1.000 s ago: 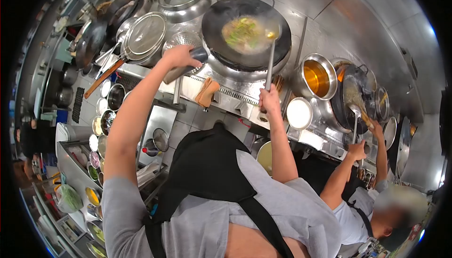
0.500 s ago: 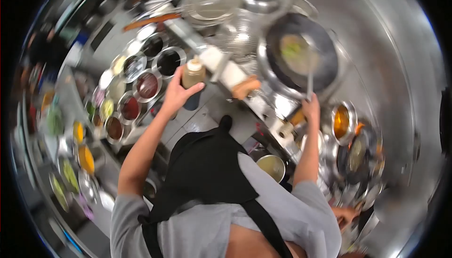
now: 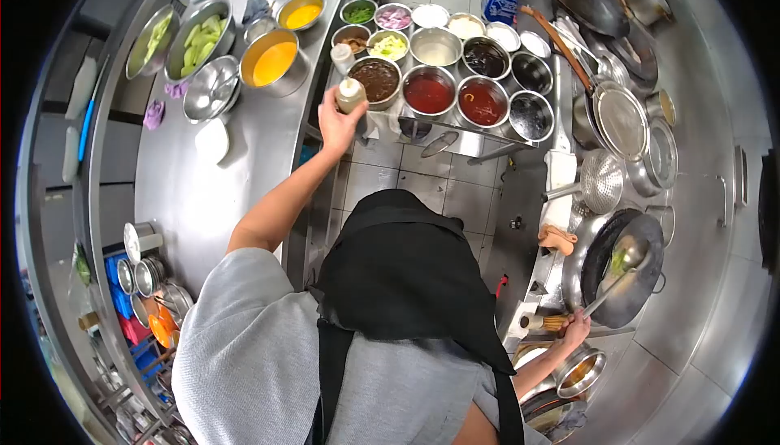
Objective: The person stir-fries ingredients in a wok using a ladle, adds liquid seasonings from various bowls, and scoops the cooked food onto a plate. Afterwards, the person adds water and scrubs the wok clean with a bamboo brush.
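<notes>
My left hand (image 3: pixel 340 118) is closed around a squeeze bottle (image 3: pixel 352 96) with a pale cap. The bottle is beside a pot of brown sauce (image 3: pixel 377 79), near the edge of the steel table. Another squeeze bottle (image 3: pixel 342 57) stands just behind it. At the lower right, my right hand (image 3: pixel 577 329) grips the handle of a ladle (image 3: pixel 609 292). The ladle's bowl rests inside a dark wok (image 3: pixel 638 303), over some green and yellowish food. Part of the wok's contents is hidden by the ladle.
Several metal pots of sauces and chopped ingredients stand beyond my left hand, including a red sauce pot (image 3: pixel 429 90). The left steel counter (image 3: pixel 183 177) carries a pot of orange liquid (image 3: pixel 272 59) and a bowl of cut green vegetables (image 3: pixel 199 43). A perforated skimmer (image 3: pixel 601 183) lies near the wok.
My view has turned left, so the sauce pots now lie ahead. The bottle in my left hand is now by the brown sauce pot. My right hand stays on the ladle in the wok.
</notes>
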{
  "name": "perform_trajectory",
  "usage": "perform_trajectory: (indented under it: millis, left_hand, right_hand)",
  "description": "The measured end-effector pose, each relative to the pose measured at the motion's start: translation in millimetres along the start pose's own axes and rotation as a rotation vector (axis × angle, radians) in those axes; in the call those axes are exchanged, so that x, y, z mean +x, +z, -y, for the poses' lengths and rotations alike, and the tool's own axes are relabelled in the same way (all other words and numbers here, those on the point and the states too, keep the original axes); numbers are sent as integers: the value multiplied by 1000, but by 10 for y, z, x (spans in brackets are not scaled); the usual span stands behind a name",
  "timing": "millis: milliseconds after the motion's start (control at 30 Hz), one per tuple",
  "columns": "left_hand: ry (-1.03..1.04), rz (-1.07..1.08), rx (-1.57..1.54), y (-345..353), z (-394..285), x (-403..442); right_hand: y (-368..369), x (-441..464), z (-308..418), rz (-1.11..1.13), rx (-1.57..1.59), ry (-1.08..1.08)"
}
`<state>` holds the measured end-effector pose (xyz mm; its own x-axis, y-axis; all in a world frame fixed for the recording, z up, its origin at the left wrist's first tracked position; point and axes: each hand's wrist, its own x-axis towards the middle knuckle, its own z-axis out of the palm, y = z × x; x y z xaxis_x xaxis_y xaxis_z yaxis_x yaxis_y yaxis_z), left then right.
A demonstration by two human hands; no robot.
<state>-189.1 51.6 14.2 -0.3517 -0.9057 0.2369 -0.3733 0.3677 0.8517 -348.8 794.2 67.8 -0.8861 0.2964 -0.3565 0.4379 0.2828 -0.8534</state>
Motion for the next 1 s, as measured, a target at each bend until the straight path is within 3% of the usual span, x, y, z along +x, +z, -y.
perform_trajectory:
  millis: [100,233,367,400,433,467,500,567,600,633,700,767,867,1000]
  left_hand:
    - [-6,-123,-51,-104,296,360]
    - [-71,-251,85,36,656,714]
    - [-73,-190,-75,229,1050,755]
    - [-42,-320,-59,284,918,691]
    - [-247,-409,188,365,651,550]
    - [-329,-258,-134,443,533,464]
    - [-440,-2,-513,233,-275,277]
    - [-153,614,-779,-36,-1190,-39]
    - [-261,846,-967,-118,-1540,-194]
    - [-154,1017,-874,-120,-1674,-287]
    - [-370,983,-453,-180,-1764,-270]
    - [-468,736,-425,-335,-1807,-162]
    - [-586,568,-363,-555,-1627,-46]
    - [-732,406,-240,-730,-1914,-183]
  right_hand:
    - [747,-626,946,-132,375,-9]
    - [1135,-589,1459,92,625,-113]
    - [2331,-1184,2158,202,625,-429]
    - [2582,-1272,2254,254,583,-482]
    - [2830,-1355,2343,308,542,-533]
    - [3117,-1519,2426,363,544,-526]
    - [3407,-1680,2491,419,548,-518]
    - [3886,-1713,2372,684,298,-646]
    - [4095,-1839,2417,889,243,-679]
    - [4301,-1852,2495,1076,58,-717]
    - [4691,-1759,2563,1388,172,-629]
    - [5140,-1216,2618,1472,165,-513]
    - [5819,-240,2655,1147,64,-360]
    - [6892,1037,2685,853,-143,-374]
